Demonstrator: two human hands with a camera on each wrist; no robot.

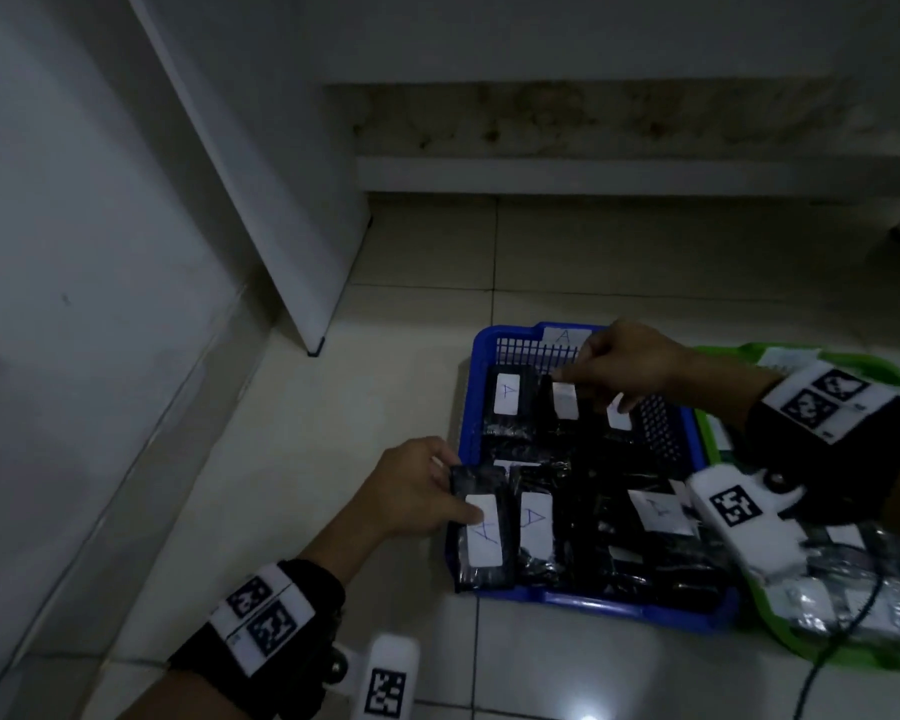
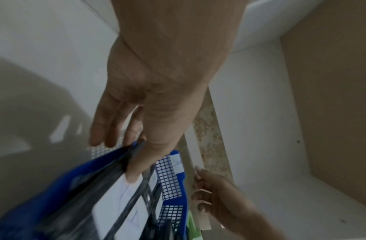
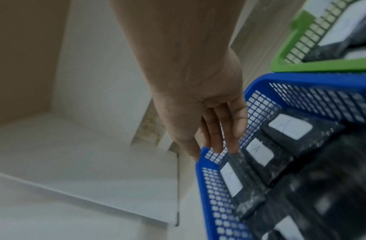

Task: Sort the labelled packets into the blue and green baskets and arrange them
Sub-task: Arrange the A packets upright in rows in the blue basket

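Note:
A blue basket [image 1: 593, 602] on the tiled floor holds several black packets with white "A" labels. My left hand [image 1: 422, 491] grips one black packet [image 1: 481, 574] at the basket's front left corner, thumb on its label and fingers behind its edge. The left wrist view shows that thumb [image 2: 135, 172] pressing the label of this packet [image 2: 108, 203]. My right hand [image 1: 588, 389] reaches to the back row, and its straight fingertips [image 3: 232, 149] touch the top of the middle packet [image 3: 260, 152] by the mesh wall. The green basket [image 1: 770, 626] with more packets sits right of the blue one, partly hidden by my right wrist.
A white cabinet panel [image 1: 261, 200] stands left of the baskets, with a wall [image 1: 48, 304] further left. A low ledge [image 1: 593, 174] runs along the back. A black cable [image 1: 827, 662] trails over the green basket's front rim onto the floor.

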